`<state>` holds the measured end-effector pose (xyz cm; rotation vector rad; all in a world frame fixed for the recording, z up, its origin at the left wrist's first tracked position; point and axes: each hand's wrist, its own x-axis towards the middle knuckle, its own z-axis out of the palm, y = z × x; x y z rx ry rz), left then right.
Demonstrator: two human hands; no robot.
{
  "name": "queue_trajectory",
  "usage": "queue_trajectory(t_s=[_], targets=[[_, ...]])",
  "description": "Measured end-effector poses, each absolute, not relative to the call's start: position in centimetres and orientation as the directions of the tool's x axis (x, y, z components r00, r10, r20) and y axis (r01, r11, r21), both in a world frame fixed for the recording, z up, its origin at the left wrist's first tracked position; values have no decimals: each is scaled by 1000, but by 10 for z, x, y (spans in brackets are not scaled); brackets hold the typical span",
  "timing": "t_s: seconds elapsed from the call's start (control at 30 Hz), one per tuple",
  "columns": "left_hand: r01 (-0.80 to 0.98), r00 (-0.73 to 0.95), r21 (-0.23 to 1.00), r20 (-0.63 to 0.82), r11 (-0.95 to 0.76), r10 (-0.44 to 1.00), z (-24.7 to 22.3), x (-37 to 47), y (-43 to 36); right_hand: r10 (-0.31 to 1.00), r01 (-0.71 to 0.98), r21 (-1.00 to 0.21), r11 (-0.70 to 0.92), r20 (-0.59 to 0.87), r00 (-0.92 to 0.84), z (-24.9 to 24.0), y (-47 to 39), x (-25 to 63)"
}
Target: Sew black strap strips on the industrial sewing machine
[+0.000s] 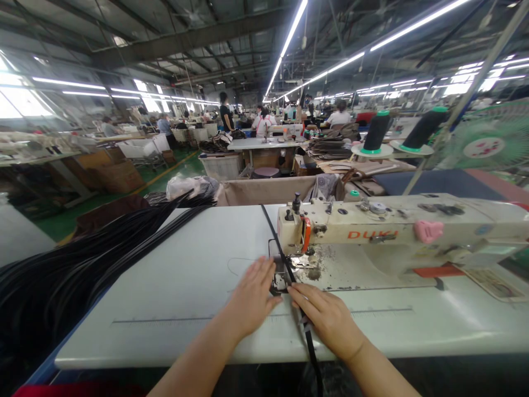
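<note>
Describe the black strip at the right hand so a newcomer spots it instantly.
Find the cream sewing machine on the pale table. At its left end, a narrow black strip runs past the right hand over the table's near edge. Unlike the black strips heaped further left, it lies alone.

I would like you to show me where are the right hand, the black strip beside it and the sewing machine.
Right hand [331,318]: head view, back of the hand.
Black strip [311,344]: head view, its lower stretch.
Sewing machine [367,221]: head view, its long upper arm.
</note>
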<state>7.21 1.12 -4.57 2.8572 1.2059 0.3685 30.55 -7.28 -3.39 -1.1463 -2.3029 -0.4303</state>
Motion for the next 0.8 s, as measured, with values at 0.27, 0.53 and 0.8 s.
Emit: queue_trajectory(t_s=[0.27, 0.53, 0.8], targets=[[815, 542, 113, 197, -569, 817, -67, 80, 22, 660, 817, 19, 576, 579, -479, -38, -74, 308], [743, 619, 106, 266, -661, 739, -57, 92, 25, 666, 818, -7, 575, 585, -463, -36, -70, 304], [683, 677, 140, 247, -717, 693, -69, 97, 23, 743, 841, -121, 528, 546, -388, -44, -67, 304]])
